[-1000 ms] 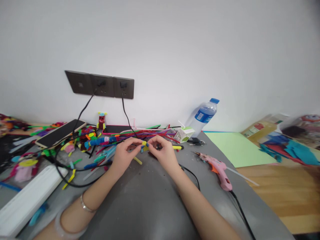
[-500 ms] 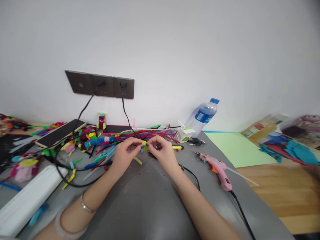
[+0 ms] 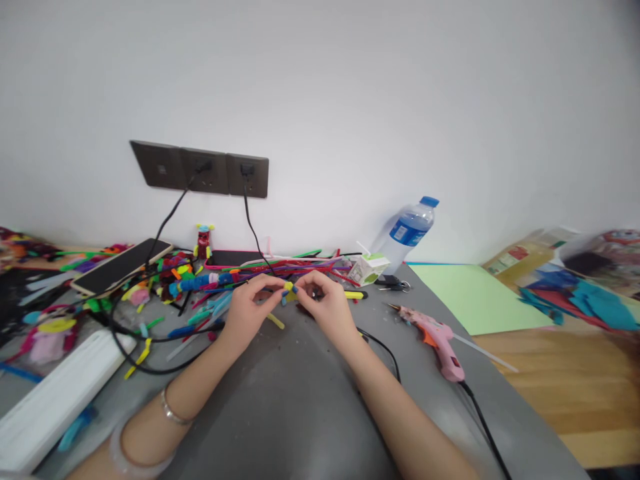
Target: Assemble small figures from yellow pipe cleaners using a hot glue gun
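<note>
Between my two hands, above the grey table (image 3: 280, 400), is a small yellow piece (image 3: 289, 287). My left hand (image 3: 254, 308) pinches its left side with thumb and forefinger. From the right, my right hand (image 3: 324, 303) pinches the same piece, and the fingertips of both hands nearly meet. A bit of light blue shows just under it. Below my left fingers a yellow strip (image 3: 275, 321) lies on the table. Beyond my right hand is a yellow-and-black tool (image 3: 355, 295), partly hidden by the hand.
A pink glue gun (image 3: 435, 337) lies on the right. Behind it stand a drink carton (image 3: 369, 269) and a tilted bottle (image 3: 413, 230). Pipe cleaners, small figures, a phone (image 3: 123, 267), black cables and a white block (image 3: 60, 403) crowd the left. Green paper (image 3: 475, 297) covers the right corner.
</note>
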{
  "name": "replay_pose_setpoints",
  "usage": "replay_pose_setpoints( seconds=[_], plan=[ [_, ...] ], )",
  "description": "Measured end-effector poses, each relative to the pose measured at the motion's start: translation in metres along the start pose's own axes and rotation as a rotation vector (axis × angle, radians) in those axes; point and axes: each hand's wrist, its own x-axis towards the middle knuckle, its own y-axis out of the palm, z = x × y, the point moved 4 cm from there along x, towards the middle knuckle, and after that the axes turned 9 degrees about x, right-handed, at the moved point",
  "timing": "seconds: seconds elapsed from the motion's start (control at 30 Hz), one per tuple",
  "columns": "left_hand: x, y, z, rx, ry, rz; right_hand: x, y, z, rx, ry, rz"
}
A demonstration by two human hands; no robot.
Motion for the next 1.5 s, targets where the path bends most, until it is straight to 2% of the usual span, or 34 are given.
replay_pose_setpoints(
  seconds=[1.5],
  plan=[
    [0.0005,0.0003,0.0034,0.030,0.051,0.005,0.0000,0.0007,-0.0028,0.017,0.014,0.000]
  ],
)
